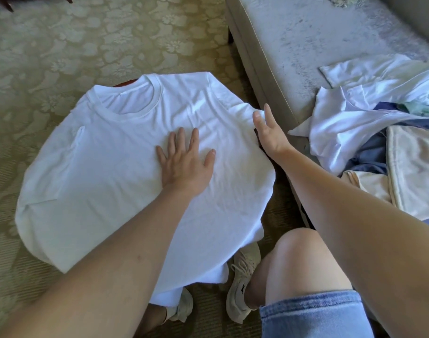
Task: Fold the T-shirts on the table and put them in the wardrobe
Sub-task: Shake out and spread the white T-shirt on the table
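One white cotton T-shirt [125, 147] lies front-up at centre-left of frame, spread over a small round dark-wood table [125, 82], of which only a sliver shows by the collar. Your left hand [184, 167] rests flat on the chest, fingers straight & spread, pinning the cloth. Your right hand [269, 132] stands edge-on at the shirt's right side, fingers straight & close together, thumb apart; can't tell if it touches the fabric.

Progress, as I judge it: early. Shirt looks smoothed but has no fold yet, and its hem & edges drape over the rim. At right of frame a heap of white, blue & cream garments [379, 132] sits on the pale grey upholstered bench [293, 45], so prob. several more to fold. Wardrobe's not in view; nothing visibly stowed.
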The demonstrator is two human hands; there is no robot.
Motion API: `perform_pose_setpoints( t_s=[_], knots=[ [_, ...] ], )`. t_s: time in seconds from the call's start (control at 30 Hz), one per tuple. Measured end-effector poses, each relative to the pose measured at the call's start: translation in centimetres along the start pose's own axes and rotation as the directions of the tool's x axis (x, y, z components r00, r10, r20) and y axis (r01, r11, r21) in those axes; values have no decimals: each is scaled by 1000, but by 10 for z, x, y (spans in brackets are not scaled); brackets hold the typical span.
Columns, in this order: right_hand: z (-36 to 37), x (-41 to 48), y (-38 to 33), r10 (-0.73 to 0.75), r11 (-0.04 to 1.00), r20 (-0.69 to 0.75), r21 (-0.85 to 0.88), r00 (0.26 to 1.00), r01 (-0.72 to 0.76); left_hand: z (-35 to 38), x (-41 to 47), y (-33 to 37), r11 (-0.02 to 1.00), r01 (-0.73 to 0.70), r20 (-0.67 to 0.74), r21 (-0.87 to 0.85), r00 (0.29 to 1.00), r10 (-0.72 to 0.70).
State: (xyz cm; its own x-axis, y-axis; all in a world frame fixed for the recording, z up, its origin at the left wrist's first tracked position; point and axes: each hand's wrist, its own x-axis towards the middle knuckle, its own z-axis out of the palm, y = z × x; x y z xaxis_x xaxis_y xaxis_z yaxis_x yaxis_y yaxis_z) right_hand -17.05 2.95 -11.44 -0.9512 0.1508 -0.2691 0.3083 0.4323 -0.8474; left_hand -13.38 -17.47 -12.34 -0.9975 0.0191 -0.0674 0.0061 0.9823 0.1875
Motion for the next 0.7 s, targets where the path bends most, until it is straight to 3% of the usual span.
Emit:
perform_pose_setpoints(
  t_s=[0.13,0.23,0.33,0.43,0.5,0.57,0.7],
  knots=[
    [-2,8,-9,-10,998,-79,-56,997,5,1,1,-1,1000,-1,-8,8,1000,2],
    [5,2,-27,-209,951,-131,-260,969,170,2,1,0,1000,-4,-15,2,1000,4],
    [26,-16,-42,-416,734,141,-531,898,423,2,2,-2,996,-9,-105,-87,995,0],
    [46,-37,-40,-507,556,343,-571,791,604,-5,-2,-5,921,-10,-273,-389,956,-105],
    [51,-47,-37,-579,555,270,-562,770,614,-10,-5,-6,807,2,-279,-591,938,-207],
    [51,-51,-35,-631,593,132,-553,765,585,-19,-4,-10,753,23,-270,-657,926,-264],
    [47,-42,-30,-561,689,-21,-565,827,454,-34,7,-26,842,67,-188,-535,962,-196]
  ],
)
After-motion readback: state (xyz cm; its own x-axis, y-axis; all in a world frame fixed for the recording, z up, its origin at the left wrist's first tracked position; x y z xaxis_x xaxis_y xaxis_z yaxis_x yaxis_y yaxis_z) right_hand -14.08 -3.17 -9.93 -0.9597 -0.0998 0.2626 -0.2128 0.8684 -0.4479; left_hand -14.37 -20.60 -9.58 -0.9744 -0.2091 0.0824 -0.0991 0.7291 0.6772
